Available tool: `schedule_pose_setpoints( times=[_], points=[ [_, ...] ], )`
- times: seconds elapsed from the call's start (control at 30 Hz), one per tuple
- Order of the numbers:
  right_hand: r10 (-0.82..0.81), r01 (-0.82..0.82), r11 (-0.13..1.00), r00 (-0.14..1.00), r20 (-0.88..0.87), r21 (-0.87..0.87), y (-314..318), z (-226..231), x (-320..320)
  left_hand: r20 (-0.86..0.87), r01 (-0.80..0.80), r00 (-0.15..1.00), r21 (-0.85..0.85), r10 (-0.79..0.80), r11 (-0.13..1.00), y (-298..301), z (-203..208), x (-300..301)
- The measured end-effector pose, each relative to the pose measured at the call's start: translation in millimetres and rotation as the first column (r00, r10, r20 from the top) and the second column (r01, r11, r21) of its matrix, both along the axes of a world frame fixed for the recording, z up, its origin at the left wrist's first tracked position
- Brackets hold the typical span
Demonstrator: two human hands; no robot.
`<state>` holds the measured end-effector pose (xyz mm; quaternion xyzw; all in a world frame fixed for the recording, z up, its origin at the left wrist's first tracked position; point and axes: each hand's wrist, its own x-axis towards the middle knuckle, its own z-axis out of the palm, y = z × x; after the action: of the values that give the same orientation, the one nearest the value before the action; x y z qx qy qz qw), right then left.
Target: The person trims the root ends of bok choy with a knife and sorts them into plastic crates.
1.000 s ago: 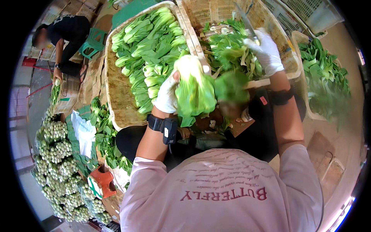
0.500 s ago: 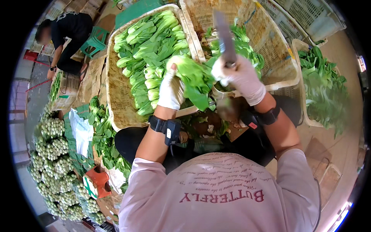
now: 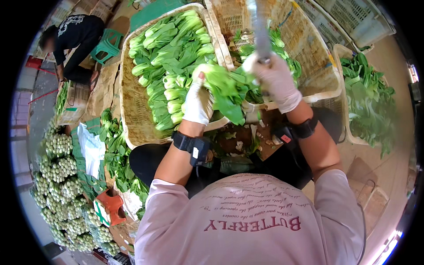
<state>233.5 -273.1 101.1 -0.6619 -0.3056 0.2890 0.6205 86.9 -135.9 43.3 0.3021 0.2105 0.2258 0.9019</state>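
My left hand (image 3: 197,104), in a white glove, is closed around the pale base of a green bok choy (image 3: 224,86), whose leaves spread toward my right hand. My gloved right hand (image 3: 280,86) grips a knife (image 3: 260,33); its blade points away from me and is blurred by motion. The handle is mostly hidden in the fist. Ahead on the left, a cream plastic crate (image 3: 128,110) holds neat rows of bok choy (image 3: 176,57). Beyond the knife stands a second crate (image 3: 316,48) with loose leaves and heads inside.
A crate of leafy greens (image 3: 369,97) stands at the right. On the left lie loose greens (image 3: 119,154), an orange stool (image 3: 112,207) and stacked bagged round vegetables (image 3: 66,190). A co-worker (image 3: 79,39) bends beside a green stool (image 3: 107,45) at the far left. Leaf scraps litter the floor before me.
The knife has swung from leaning left to nearly straight ahead. The bok choy has shifted slightly right in my left hand. The co-worker's arm has drawn in toward the box.
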Motion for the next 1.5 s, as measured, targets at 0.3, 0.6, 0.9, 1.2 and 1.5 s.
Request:
schedule_pose_setpoints(
  times=[0.3,0.6,0.9,1.2,1.5],
  points=[
    [-0.235,0.192,0.970,0.617,0.751,0.146,-4.4,-2.4,26.5,-0.046,0.001,0.999,-0.163,-0.008,0.987,-5.4,25.0,-5.2],
    [0.110,-0.148,0.987,0.895,0.431,0.057,6.5,-9.4,-5.9,-0.136,-0.080,0.990,-0.251,0.047,0.965,-13.3,26.7,3.8],
    [-0.381,0.360,0.903,0.422,0.823,0.233,-9.8,-12.9,45.0,-0.024,-0.220,0.975,-0.203,0.220,0.954,3.4,-4.0,-4.2],
    [0.082,0.001,0.995,0.490,0.868,-0.095,11.9,-16.1,3.0,-0.162,-0.080,0.977,0.312,0.136,0.947,-29.5,5.5,5.0],
    [-0.075,0.064,0.997,0.635,0.769,0.044,-1.3,1.2,20.3,-0.232,-0.143,0.947,0.313,0.222,0.939,-10.4,8.2,-1.8]
  ],
)
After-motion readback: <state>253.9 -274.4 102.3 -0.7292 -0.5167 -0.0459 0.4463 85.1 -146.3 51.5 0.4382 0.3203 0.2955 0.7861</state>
